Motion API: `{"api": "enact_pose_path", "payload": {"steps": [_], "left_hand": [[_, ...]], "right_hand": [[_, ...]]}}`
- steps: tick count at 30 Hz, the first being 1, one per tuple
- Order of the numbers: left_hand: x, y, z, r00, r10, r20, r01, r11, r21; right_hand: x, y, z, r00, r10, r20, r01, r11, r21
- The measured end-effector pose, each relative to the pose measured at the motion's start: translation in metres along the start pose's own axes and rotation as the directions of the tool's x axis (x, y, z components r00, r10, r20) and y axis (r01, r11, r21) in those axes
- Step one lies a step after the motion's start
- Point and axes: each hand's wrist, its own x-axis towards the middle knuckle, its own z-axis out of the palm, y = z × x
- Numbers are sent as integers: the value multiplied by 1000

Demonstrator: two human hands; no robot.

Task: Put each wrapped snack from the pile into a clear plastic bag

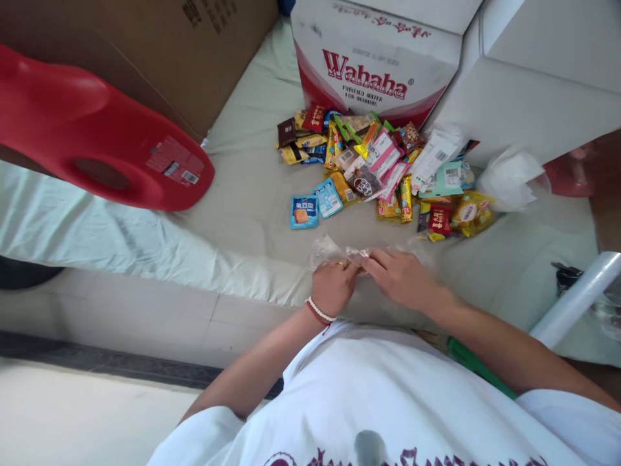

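Observation:
Both hands meet close to my body, gripping a crinkled clear plastic bag [324, 251]. My left hand [334, 285], with a bracelet at the wrist, pinches the film with its fingers closed. Beside it, my right hand [402, 275] also has its fingers closed on the bag. What the bag contains, if anything, cannot be made out. Just beyond the hands lie a dark blue snack packet [304, 212] and a light blue packet [328, 197]. Behind them a loose heap of small wrapped snacks [371, 158] spreads over the pale cloth [247, 194].
A white and red Wahaha carton [369, 65] stands behind the heap, with a white box [524, 90] to its right. At left are a large red jug [107, 142] and a brown cardboard box [160, 52]. Clear bags [512, 181] and a plastic film roll [577, 301] lie right.

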Motion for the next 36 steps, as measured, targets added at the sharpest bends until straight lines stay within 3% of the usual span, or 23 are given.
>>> {"api": "enact_pose_path", "payload": {"steps": [5, 6, 8, 9, 10, 11, 14, 16, 18, 21, 24, 28, 32, 34, 36], "left_hand": [[-29, -21, 9, 976, -62, -207, 7, 966, -257], [-33, -27, 8, 949, -151, -275, 57, 945, -322], [-34, -39, 3, 833, -393, -390, 218, 880, -422], [-31, -44, -1, 774, -477, -417, 287, 851, -441], [-26, -48, -4, 751, -509, -421, 330, 841, -429], [-20, -50, -8, 769, -499, -400, 350, 852, -389], [-7, -46, -18, 906, -359, -223, 312, 924, -221], [-5, -38, -25, 948, -297, -115, 264, 935, -236], [-6, -26, -33, 956, -283, -73, 243, 907, -344], [-3, -2, -39, 938, -328, -113, 232, 836, -498], [9, 22, -32, 960, -244, -140, 124, 814, -567], [20, 37, -13, 986, -73, -151, 2, 905, -425], [12, 38, 0, 987, 27, -157, -63, 972, -224], [8, 38, 2, 988, 39, -150, -60, 988, -143], [6, 38, 2, 990, 43, -137, -54, 996, -77]], "right_hand": [[-6, -5, 34, 999, 0, -48, 4, 997, 80], [-7, -6, 39, 998, 20, -65, -13, 995, 100], [-9, -7, 44, 995, 40, -89, -27, 990, 138], [-11, -7, 45, 994, 37, -99, -22, 988, 154], [-12, -8, 46, 994, 30, -104, -12, 986, 167], [-14, -8, 46, 994, 20, -105, 0, 984, 179], [-16, -8, 44, 996, 9, -89, 10, 978, 207], [-15, -6, 43, 997, 21, -78, -3, 975, 223], [-13, -5, 44, 997, 29, -72, -11, 969, 248], [-7, -4, 48, 996, 45, -78, -21, 957, 288], [-7, 0, 46, 989, 75, -132, -22, 931, 364], [-25, 23, 23, 968, 67, -242, 84, 823, 561], [-37, 62, 4, 890, 333, -311, -175, 880, 441], [-37, 76, 4, 897, 359, -259, -263, 903, 339], [-38, 82, 8, 905, 352, -238, -275, 913, 302]]}}
